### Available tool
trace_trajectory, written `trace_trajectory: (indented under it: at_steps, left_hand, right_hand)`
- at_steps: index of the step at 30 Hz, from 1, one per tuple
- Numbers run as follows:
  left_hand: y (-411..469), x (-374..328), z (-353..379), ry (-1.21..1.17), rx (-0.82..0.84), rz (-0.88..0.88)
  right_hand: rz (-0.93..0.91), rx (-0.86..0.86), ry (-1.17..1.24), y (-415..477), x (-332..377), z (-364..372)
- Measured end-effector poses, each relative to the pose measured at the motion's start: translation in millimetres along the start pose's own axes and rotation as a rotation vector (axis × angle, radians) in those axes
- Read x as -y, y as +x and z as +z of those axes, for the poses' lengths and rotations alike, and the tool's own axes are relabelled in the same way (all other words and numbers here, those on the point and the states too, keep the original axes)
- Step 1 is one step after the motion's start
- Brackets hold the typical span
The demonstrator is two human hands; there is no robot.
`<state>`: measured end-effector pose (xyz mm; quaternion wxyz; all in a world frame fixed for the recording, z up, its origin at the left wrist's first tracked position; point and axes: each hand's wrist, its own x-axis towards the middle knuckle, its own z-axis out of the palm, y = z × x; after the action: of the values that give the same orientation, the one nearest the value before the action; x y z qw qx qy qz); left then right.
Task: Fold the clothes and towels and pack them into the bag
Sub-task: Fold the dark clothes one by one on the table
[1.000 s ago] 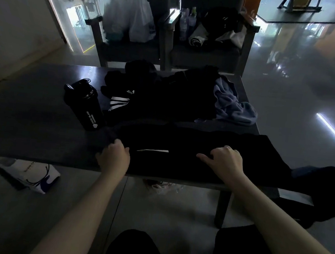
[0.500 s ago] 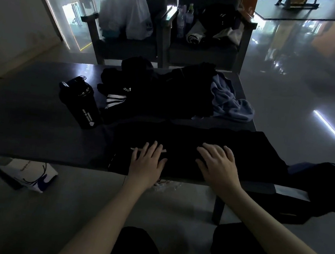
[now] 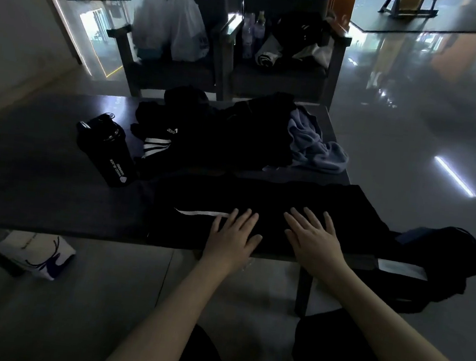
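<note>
The left hand (image 3: 232,234) and right hand (image 3: 314,239) are lying flat with fingers spread, gripping nothing. They are pressing side by side on the black garment (image 3: 273,196), which is stretching along the surface's (image 3: 37,187) near edge. Beyond the garment, a dark clothes pile (image 3: 221,137) and a blue towel (image 3: 314,150) are sitting. A shaker bottle (image 3: 109,153) is standing just left of the garment, and a dark bag (image 3: 444,257) is resting past its right end.

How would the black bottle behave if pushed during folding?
The bottle stands upright, tall on a small base, so it would probably tip rather than slide. Being round, it might then roll on the table. Its weight is unclear: the dark wall hides any contents.
</note>
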<state>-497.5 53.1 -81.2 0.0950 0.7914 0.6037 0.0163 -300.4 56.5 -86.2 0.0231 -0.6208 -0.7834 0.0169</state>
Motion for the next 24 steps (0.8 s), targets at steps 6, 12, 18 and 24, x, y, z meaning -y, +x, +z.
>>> trace_trajectory:
  at_steps: [6, 12, 18, 24]
  left_hand:
    - [9, -3, -7, -0.091, 0.094, -0.142]
    - [23, -32, -6, -0.057, -0.036, 0.008]
    - [29, -30, 8, -0.065, -0.038, -0.031]
    - [28, -29, 7, -0.039, -0.033, -0.032]
  right_hand:
    - [0.199, -0.057, -0.013, -11, -32, -8]
    - [0.473, -0.244, 0.169, -21, -51, -18]
    - [0.924, -0.202, 1.099, -29, -91, -18]
    - [0.965, -0.131, 1.597, -22, -96, -15]
